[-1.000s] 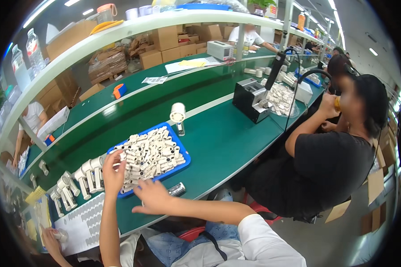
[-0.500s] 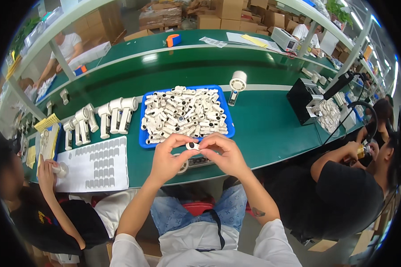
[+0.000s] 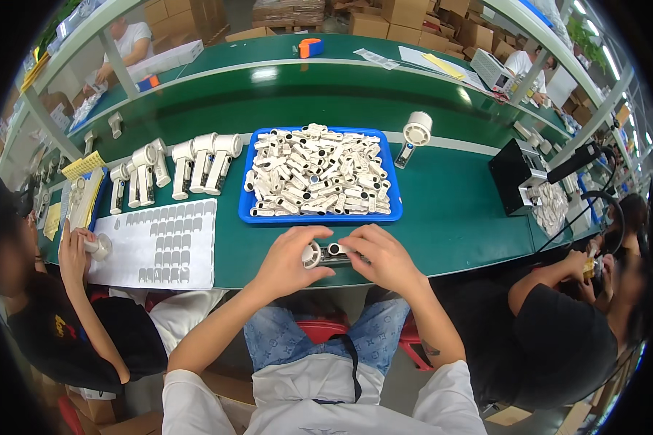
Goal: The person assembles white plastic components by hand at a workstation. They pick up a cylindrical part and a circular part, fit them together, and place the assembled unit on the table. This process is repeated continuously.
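Note:
A white handheld fan (image 3: 311, 255) lies crosswise near the bench's front edge, its round grille to the left and its open handle with dark innards to the right. My left hand (image 3: 287, 259) curls round the fan's head, thumb below and fingers above. In my right hand (image 3: 384, 257) a small white cover piece (image 3: 335, 249) with a black oval is pinched, lying over the fan's handle; whether it is seated there I cannot tell. Beyond both hands stands a blue tray (image 3: 246, 210) heaped with similar white cover pieces (image 3: 315, 170).
Several white fans (image 3: 184, 170) stand left of the tray, behind a sheet of grey stickers (image 3: 171, 243). Another fan (image 3: 418, 130) stands upright to the right. A black machine (image 3: 516, 176) is farther right. People sit at both sides; one person's hand (image 3: 75, 250) is near the sheet.
The cover piece has gone from between both hands down to the fan's handle, held by my right hand. My left hand has let go of it and taken the fan's head. The view has shifted.

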Demonstrator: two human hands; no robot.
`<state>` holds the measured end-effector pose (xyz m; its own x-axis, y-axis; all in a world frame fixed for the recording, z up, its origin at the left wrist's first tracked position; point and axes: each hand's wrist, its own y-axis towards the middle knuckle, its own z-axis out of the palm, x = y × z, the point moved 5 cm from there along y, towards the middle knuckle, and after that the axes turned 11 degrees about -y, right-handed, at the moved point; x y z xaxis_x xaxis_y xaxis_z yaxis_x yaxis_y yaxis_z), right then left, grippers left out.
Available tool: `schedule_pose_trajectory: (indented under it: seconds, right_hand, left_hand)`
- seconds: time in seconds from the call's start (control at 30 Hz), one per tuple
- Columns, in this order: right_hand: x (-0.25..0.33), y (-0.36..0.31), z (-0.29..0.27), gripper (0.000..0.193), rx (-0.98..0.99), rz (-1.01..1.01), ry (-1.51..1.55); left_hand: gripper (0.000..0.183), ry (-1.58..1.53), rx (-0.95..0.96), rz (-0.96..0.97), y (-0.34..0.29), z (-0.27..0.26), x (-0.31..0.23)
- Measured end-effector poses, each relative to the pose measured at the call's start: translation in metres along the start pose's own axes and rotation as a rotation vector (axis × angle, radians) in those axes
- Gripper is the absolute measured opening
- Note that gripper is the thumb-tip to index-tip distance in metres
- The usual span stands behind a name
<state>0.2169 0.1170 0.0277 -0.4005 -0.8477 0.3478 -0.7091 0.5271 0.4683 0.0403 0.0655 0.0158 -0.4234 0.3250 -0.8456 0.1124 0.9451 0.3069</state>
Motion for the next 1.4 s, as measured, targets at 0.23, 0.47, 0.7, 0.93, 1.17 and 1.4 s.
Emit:
schedule_pose_trajectory:
  seconds: [0.23,0.47,0.7,0.93,1.17,1.4]
  right_hand:
    - [0.008,0.002,0.010,0.023,0.030,0.022,-0.081]
    - [0.010,-0.001,0.009,0.022,0.029,-0.012,-0.101]
    - [0.030,-0.004,0.025,0.028,0.084,0.065,-0.385]
    - [0.001,0.002,0.005,0.029,0.296,0.213,0.102]
    - [-0.009,-0.008,0.027,0.045,0.343,0.325,0.294]
    - [0.007,-0.029,0.032,0.062,0.220,-0.003,-0.033]
  left_hand:
    - [0.043,0.084,-0.074,0.061,-0.005,0.009,0.014]
    - [0.039,0.070,-0.087,0.114,-0.006,0.011,0.012]
    - [0.036,0.050,-0.109,0.146,-0.009,0.010,0.016]
    - [0.034,0.117,-0.062,0.253,-0.015,0.023,0.016]
    - [0.034,0.285,0.024,0.290,-0.014,0.016,0.005]
    - [0.038,0.378,0.268,-0.018,-0.004,0.031,0.006]
